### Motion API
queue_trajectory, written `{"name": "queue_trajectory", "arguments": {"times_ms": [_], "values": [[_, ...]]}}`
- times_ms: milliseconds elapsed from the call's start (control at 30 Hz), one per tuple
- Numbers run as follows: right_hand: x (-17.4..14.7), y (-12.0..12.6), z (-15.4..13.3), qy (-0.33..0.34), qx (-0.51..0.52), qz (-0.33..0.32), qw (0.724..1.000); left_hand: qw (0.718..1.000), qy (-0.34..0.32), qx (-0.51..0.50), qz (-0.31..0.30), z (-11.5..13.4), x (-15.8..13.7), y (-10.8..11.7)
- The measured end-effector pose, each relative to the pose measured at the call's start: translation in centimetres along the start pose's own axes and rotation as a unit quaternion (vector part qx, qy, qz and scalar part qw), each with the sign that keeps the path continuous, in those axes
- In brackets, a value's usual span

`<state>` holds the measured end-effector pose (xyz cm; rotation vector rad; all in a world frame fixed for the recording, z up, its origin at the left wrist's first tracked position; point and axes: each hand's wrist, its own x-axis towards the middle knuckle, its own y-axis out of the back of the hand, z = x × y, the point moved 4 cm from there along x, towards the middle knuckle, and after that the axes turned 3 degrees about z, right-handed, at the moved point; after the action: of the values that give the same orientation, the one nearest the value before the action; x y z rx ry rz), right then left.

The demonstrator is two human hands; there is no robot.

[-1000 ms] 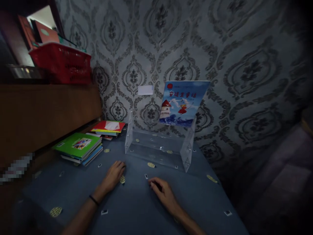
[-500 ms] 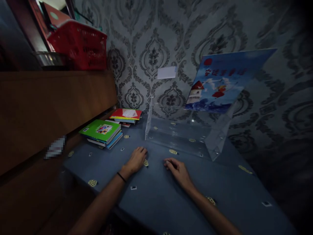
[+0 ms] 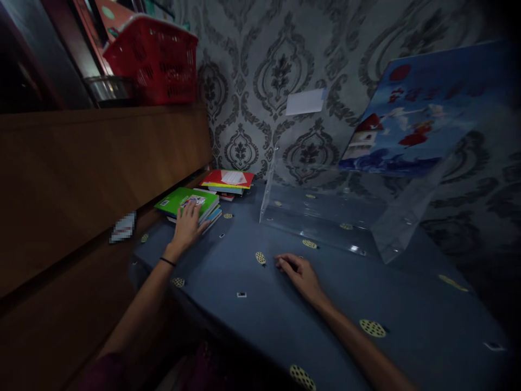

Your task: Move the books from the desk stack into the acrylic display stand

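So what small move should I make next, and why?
I'd probably close your left hand gently on the near edge of the green book, since its fingers are spread over that cover and your right hand looks empty.

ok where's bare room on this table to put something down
Bare tablecloth lies between the left hand and the right hand, and right of the right forearm, in front of the clear rack. The far left corner is crowded: the green-topped pile, left hand over it, and the red-topped pile.
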<state>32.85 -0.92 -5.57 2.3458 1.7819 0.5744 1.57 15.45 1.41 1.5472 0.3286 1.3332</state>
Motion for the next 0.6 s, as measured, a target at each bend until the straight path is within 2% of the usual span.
{"name": "queue_trajectory", "arguments": {"times_ms": [100, 200, 467, 600], "values": [[0.0, 0.0, -0.1, -0.001, -0.013, -0.001, 1.000, 0.997, 0.024, 0.010, -0.070, -2.6, 0.2, 0.2], [0.0, 0.1, -0.1, -0.009, -0.020, -0.001, 1.000, 0.994, 0.026, 0.006, -0.101, -3.5, 0.2, -0.2], [0.2, 0.7, 1.3, -0.041, -0.055, -0.014, 0.998, 0.995, 0.026, 0.004, -0.095, -3.1, -0.1, -0.5], [0.1, 0.8, 2.8, -0.061, -0.067, 0.000, 0.996, 0.998, 0.031, 0.011, -0.058, -2.5, -0.5, -0.9]]}}
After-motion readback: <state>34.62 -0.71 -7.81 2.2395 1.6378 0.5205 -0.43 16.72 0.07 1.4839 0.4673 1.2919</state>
